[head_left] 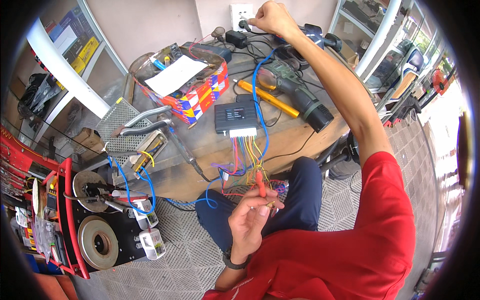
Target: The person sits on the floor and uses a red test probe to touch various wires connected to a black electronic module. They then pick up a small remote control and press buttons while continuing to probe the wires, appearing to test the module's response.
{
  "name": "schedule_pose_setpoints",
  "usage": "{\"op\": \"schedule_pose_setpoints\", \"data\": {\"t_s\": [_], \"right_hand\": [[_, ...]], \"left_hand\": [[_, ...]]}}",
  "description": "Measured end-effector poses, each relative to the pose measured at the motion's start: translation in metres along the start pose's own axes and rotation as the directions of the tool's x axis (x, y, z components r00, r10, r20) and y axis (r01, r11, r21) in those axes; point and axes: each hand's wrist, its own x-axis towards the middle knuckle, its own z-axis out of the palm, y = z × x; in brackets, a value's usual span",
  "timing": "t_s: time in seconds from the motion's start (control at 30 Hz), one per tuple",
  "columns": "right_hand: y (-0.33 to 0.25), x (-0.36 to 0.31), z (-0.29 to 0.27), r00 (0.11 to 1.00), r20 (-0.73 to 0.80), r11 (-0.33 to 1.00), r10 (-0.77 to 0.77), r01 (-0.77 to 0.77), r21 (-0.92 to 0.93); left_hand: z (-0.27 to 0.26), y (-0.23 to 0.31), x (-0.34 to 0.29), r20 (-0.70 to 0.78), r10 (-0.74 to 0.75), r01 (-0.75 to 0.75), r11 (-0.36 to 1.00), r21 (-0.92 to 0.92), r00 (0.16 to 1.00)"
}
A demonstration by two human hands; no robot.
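Plug (pixel 244 24) looks in, right hand (pixel 274 21) pinching it past table's (pixel 205 139) back edge; left hand (pixel 246 222) grips red clip (pixel 260 184), front-edge wires (pixel 235 152) seemingly unfinished.

Getting bright daylight from the right, blowing out to white at the opening (pixel 447 145); showing the table (pixel 287 135) mostly crisp, softening toward the sides, bending lines near the black rim

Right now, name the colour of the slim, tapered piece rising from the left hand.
The piece is orange-red, clearest in the head view.
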Motion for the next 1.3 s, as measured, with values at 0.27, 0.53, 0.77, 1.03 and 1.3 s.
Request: {"op": "schedule_pose_setpoints", "data": {"t_s": [0.27, 0.53, 0.77, 1.03, 1.3], "right_hand": [[0.036, 0.041, 0.043, 0.985, -0.173, 0.994, -0.008, -0.01, -0.105], [0.042, 0.042, 0.05, 0.989, -0.148, 0.998, -0.027, 0.019, -0.057], [0.034, 0.037, 0.057, 0.966, -0.242, 0.991, -0.089, 0.062, -0.117], [0.024, 0.031, 0.055, 0.983, -0.18, 0.993, -0.044, 0.024, -0.113], [0.015, 0.022, 0.055, 0.988, -0.152, 0.997, -0.011, -0.001, -0.075]], "left_hand": [[-0.001, 0.018, 0.008, -0.072, 0.017, -0.002, 0.977, 0.212, 0.997], [-0.017, 0.051, 0.097, 0.268, 0.294, -0.376, 0.419, 0.826, 0.918], [-0.015, 0.033, 0.144, 0.3, 0.35, -0.409, 0.297, 0.863, 0.887], [-0.017, 0.033, 0.144, 0.265, 0.267, -0.342, 0.306, 0.888, 0.927], [-0.014, 0.039, 0.143, 0.246, 0.196, -0.298, 0.311, 0.902, 0.949]]}}
